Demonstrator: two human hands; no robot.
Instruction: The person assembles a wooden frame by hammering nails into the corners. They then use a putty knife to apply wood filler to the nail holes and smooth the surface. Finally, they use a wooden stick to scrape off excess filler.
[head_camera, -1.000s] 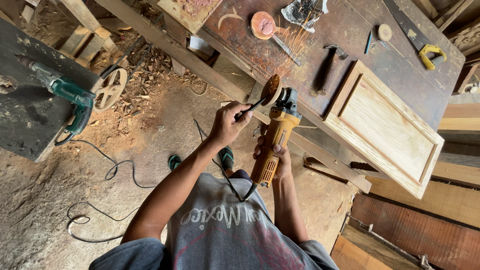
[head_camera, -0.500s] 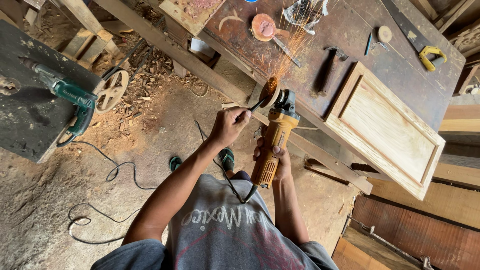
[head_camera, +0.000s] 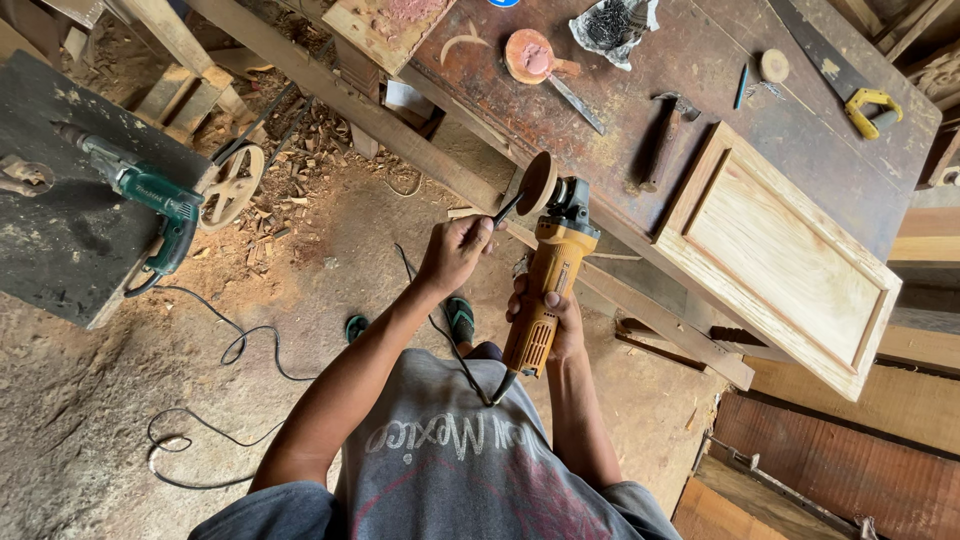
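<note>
Right hand (head_camera: 548, 318) wraps the yellow angle grinder (head_camera: 548, 285) around its body, fingers curled tight, so the sanding disc (head_camera: 540, 182) points up and away, near the bench edge. Left hand (head_camera: 455, 250) pinches a thin dark tool (head_camera: 508, 207), thumb and fingers pressed together; its tip sits at the disc, looks like it's braced against the wheel. Grinder's held mid-air between person and workbench (head_camera: 720, 70), cord trailing down past the shirt. On the bench, out of the way: hammer (head_camera: 665, 135), pale panel door (head_camera: 785, 255), yellow-handled saw (head_camera: 850, 90). Green power tool (head_camera: 150, 195) rests far left on a dark slab.
</note>
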